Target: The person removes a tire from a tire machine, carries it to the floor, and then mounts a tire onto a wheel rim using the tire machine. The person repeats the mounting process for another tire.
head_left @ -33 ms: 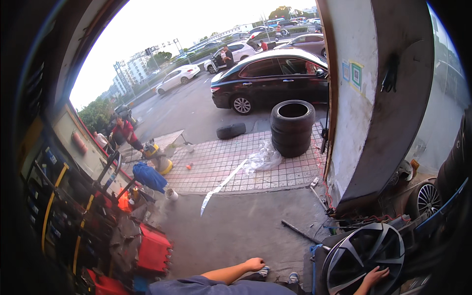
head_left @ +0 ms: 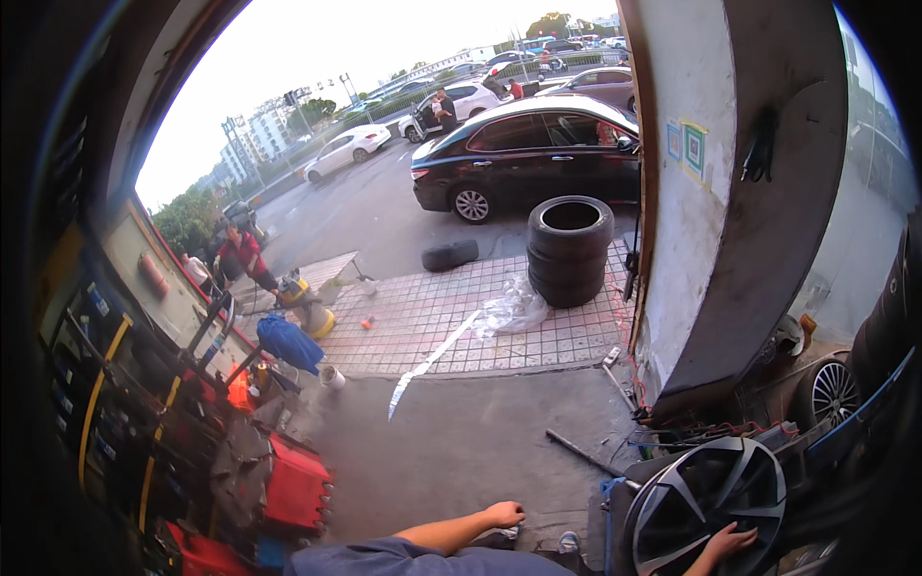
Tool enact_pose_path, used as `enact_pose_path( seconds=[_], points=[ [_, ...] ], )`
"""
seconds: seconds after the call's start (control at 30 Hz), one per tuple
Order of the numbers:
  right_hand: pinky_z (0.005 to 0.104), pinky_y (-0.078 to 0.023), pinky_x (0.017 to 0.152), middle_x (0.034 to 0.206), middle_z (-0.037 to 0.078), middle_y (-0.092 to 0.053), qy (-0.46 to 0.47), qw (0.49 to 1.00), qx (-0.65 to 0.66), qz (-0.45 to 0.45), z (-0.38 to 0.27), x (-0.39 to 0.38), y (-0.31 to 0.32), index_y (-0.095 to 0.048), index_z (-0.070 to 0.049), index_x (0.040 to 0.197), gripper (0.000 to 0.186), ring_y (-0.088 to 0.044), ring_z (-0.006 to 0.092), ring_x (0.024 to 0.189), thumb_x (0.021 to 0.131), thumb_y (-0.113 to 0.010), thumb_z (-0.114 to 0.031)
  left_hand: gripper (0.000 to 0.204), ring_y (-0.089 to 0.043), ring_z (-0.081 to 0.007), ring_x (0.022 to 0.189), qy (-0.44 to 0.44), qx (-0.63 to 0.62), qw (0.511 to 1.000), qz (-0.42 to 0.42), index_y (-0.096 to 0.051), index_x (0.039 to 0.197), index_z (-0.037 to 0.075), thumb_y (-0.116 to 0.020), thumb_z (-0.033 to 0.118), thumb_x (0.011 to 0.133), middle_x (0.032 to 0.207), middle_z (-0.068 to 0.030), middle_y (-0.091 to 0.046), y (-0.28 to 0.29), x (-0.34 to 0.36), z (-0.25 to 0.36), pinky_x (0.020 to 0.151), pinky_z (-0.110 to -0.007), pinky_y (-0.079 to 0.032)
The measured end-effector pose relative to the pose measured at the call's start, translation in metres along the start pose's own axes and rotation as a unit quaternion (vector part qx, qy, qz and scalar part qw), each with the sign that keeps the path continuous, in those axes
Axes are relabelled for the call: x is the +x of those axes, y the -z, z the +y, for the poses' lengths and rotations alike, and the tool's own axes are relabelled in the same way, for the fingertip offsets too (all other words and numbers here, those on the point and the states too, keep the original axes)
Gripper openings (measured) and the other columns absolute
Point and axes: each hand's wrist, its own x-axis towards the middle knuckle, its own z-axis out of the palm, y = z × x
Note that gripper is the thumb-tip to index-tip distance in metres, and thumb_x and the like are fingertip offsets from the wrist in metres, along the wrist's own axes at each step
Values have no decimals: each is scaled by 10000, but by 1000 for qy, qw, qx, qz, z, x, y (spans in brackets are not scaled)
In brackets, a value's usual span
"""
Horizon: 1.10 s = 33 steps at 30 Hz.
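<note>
- Right hand (head_left: 727,543): fingers laid open on the lower face of the alloy wheel (head_left: 706,499), touching it without closing round a spoke.
- Alloy wheel: dark, multi-spoke, leaning face-out at lower right, hub just above and left of the right hand's fingers.
- Left hand (head_left: 503,516): loosely curled, knuckles up, low near the concrete floor (head_left: 461,451); whether it holds anything cannot be told; well left of the wheel.
- Nearer hand: the right.
- Beyond: stacked tyres (head_left: 570,250) on the paving.

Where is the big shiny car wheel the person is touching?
In the head view, the alloy wheel sits low on the right, under the right hand, just below the grey pillar.
</note>
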Motion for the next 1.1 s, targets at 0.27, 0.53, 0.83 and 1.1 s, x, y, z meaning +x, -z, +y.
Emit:
enact_pose_path(
  seconds=[0.27, 0.53, 0.83, 1.1],
  points=[
    [482, -461, 1071, 1373, 192, -578, -637, 595, 351, -342, 127, 67, -72, -524, 28, 1358, 825, -549, 369, 1264, 834, -722, -578, 678, -694, -254, 875, -96, -97, 975, -178, -608, 1309, 2, -647, 575, 949, 1111, -176, -714, -82, 86, 206, 755, -402, -569],
    [526, -408, 1130, 1469, 148, -572, -603, 347, 687, -210, 99, 53, -37, -570, -64, 1429, 749, -517, 402, 1331, 879, -667, -562, 603, -707, -291, 939, -63, -161, 985, -24, -579, 1287, -25, -743, 362, 856, 1101, -208, -705, -150, 82, 262, 828, -415, -558],
    [547, -281, 1199, 1482, 171, -562, -633, 339, 689, -98, 65, 65, -25, -580, -31, 1416, 801, -472, 360, 1402, 877, -614, -623, 398, -730, -303, 856, -11, -140, 984, -111, -680, 1098, -22, -770, 204, 782, 963, -201, -730, -129, 72, 283, 716, -435, -572],
    [530, -302, 1203, 1494, 149, -562, -616, 404, 664, -127, 73, 51, -18, -556, -26, 1443, 807, -510, 365, 1377, 948, -521, -663, 690, -644, -348, 1169, -86, -138, 984, -68, -485, 1401, 45, -710, 194, 766, 1227, -227, -666, -166, 78, 267, 989, -433, -502]
  ],
)
